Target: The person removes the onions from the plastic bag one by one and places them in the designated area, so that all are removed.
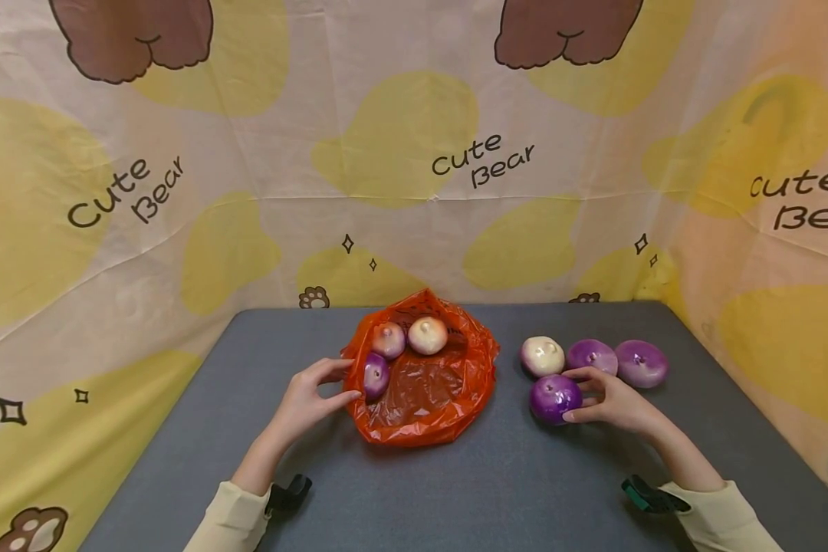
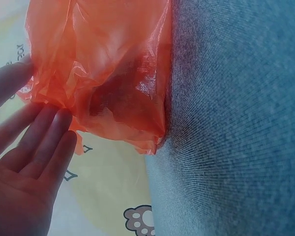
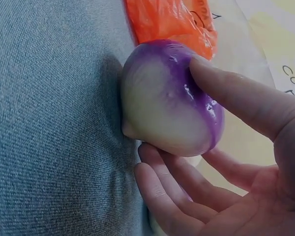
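Note:
My left hand point(image 1: 309, 400) pinches the left rim of an orange plastic bag point(image 1: 483, 368), which sits wide-mouthed on the table. Inside the bag lie two purple-and-white onions and a mostly white one point(image 1: 428, 336). Right of the bag, my right hand point(image 1: 614, 400) grips a glossy purple onion point(image 1: 555, 399). In the right wrist view its pale side with a small nub faces the grey tabletop, thumb on the purple side and fingers around the far side. The left wrist view shows my fingers point(image 2: 44, 142) against the bag's crinkled outside; the thumb tip is hidden by the bag.
Behind the right hand stand a white onion point(image 1: 542, 356) and two purple onions, one point(image 1: 592, 357) beside the other point(image 1: 642, 363). Patterned cloth walls point(image 1: 414, 153) enclose the grey table point(image 1: 400, 498) at the back and sides.

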Available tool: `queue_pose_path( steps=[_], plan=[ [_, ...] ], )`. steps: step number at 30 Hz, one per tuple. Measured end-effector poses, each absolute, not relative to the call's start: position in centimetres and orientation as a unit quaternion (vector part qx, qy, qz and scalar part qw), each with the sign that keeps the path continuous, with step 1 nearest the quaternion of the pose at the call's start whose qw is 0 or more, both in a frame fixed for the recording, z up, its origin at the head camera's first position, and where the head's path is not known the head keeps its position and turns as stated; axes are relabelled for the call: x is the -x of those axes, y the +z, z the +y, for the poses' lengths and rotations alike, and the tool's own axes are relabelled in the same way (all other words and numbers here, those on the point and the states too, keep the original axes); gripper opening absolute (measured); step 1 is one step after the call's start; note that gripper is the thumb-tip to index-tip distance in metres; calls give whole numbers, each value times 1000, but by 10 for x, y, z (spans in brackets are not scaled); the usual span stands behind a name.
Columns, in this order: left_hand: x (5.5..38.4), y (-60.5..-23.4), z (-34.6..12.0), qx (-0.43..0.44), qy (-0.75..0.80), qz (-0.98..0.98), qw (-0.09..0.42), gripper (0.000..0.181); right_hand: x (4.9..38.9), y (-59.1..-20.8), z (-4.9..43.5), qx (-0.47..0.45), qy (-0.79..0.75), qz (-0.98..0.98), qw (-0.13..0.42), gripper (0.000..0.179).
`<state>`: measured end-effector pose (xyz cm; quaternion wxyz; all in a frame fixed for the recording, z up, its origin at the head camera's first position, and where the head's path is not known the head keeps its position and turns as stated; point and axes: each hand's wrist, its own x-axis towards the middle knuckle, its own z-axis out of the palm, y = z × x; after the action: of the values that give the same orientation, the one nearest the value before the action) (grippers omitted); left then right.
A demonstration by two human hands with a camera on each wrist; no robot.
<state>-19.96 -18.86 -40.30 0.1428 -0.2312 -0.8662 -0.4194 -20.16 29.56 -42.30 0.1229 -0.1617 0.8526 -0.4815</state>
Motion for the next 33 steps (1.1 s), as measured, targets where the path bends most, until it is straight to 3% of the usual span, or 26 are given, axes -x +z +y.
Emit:
queue_pose_path(
  steps=[33],
  plan=[
    [199,-402,-188,234,-424,-863,143,43,201,-426,295,165,-462,865,107,64]
  ],
)
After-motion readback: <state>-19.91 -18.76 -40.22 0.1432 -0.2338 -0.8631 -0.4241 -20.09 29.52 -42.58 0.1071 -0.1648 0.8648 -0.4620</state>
